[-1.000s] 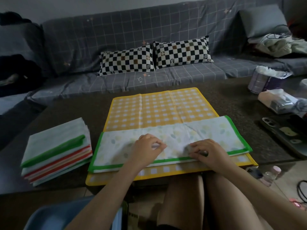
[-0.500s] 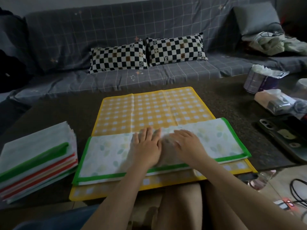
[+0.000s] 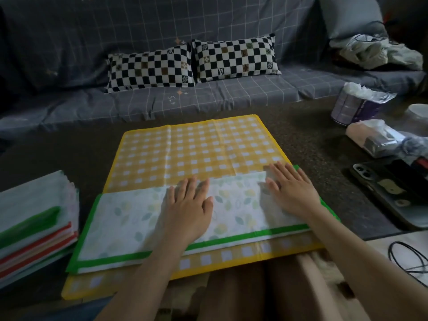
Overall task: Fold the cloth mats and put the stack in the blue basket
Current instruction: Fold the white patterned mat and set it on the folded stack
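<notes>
Green-edged mat (image 3: pixel 129 218) runs left-right across frame centre; left hand (image 3: pixel 187 207) mid-mat, right hand (image 3: pixel 291 191) at right end, both flat, gripping nothing.

The dark table (image 3: pixel 312 140) bears a yellow mat (image 3: pixel 196 149) (unfolded), folded stack (image 3: pixel 34 218), phone (image 3: pixel 379 181).

Both forearms extend forward from the lower edge of the view, bare to the wrist. The left hand (image 3: pixel 187 207) lies palm down, fingers straight and slightly spread, pointing away from the body. The right hand (image 3: pixel 291 188) lies palm down, fingers straight and close together, angled toward the upper left. The hands are apart, neither curled. Two bare knees show between the forearms.
</notes>
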Demonstrator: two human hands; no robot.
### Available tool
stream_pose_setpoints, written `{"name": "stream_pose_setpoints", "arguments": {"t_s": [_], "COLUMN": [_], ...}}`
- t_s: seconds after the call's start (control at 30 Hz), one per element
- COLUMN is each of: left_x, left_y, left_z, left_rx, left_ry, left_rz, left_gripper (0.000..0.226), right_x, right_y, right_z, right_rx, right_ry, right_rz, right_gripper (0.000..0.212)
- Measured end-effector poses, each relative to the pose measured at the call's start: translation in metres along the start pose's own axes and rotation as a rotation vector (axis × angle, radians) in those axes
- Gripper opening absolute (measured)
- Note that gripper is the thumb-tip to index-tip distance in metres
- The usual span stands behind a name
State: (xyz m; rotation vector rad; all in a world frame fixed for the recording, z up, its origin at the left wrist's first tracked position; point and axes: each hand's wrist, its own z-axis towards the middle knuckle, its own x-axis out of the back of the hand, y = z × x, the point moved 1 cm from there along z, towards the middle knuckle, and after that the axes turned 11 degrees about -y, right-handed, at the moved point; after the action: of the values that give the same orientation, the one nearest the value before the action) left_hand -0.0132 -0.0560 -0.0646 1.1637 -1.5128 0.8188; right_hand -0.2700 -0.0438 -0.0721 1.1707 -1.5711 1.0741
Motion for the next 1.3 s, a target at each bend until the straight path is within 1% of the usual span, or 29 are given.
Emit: {"name": "stream_pose_setpoints", "arguments": {"t_s": [0.1, 0.23, 0.43, 0.5, 0.57, 0.63, 0.73, 0.8, 0.83, 0.93, 1.03, 1.13, 1.23, 1.3], "left_x": [-0.001, 0.0, 0.001, 0.001, 0.002, 0.003, 0.003, 0.002, 0.002, 0.003, 0.002, 0.002, 0.003, 0.002], "left_y": [0.0, 0.001, 0.002, 0.002, 0.003, 0.004, 0.003, 0.001, 0.001, -0.001, -0.021, -0.066, -0.112, -0.129], "left_z": [0.001, 0.001, 0.0, -0.002, -0.002, -0.002, -0.001, 0.001, 0.001, -0.001, -0.007, -0.017, -0.03, -0.035], "left_rx": [0.007, 0.012, 0.014, 0.013, 0.007, -0.002, 0.009, 0.027, 0.029, 0.005, 0.018, 0.119, 0.228, 0.257], "left_ry": [0.004, 0.01, 0.011, 0.006, -0.005, -0.005, -0.003, -0.004, -0.004, 0.001, -0.008, -0.049, -0.06, -0.058], "left_rz": [0.01, 0.021, 0.007, 0.002, -0.01, -0.025, -0.027, 0.02, 0.025, -0.049, -0.095, -0.084, -0.102, -0.109], "left_gripper": [0.054, 0.055, 0.055, 0.055, 0.055, 0.054, 0.053, 0.055, 0.055, 0.055, 0.054, 0.056, 0.057, 0.059], "right_x": [0.001, 0.0, 0.006, 0.01, 0.011, 0.011, 0.005, 0.001, -0.002, -0.011, -0.015, -0.014, -0.014, -0.014], "right_y": [0.011, 0.009, 0.004, -0.003, -0.018, -0.042, -0.086, -0.108, -0.113, -0.116, -0.112, -0.113, -0.114, -0.114], "right_z": [0.002, 0.002, 0.0, -0.003, -0.008, -0.013, -0.015, -0.015, -0.014, -0.012, -0.011, -0.011, -0.013, -0.013], "right_rx": [-0.011, -0.009, -0.032, -0.031, 0.002, 0.082, 0.264, 0.321, 0.318, 0.288, 0.294, 0.289, 0.277, 0.27], "right_ry": [-0.006, 0.007, -0.032, -0.018, 0.024, 0.044, 0.015, -0.014, -0.024, -0.005, -0.016, -0.036, -0.035, -0.024], "right_rz": [0.002, -0.003, 0.006, 0.002, 0.001, 0.021, 0.15, 0.249, 0.243, 0.052, -0.045, -0.071, -0.087, -0.087], "right_gripper": [0.059, 0.06, 0.06, 0.058, 0.057, 0.055, 0.052, 0.051, 0.051, 0.053, 0.057, 0.066, 0.06, 0.06]}}
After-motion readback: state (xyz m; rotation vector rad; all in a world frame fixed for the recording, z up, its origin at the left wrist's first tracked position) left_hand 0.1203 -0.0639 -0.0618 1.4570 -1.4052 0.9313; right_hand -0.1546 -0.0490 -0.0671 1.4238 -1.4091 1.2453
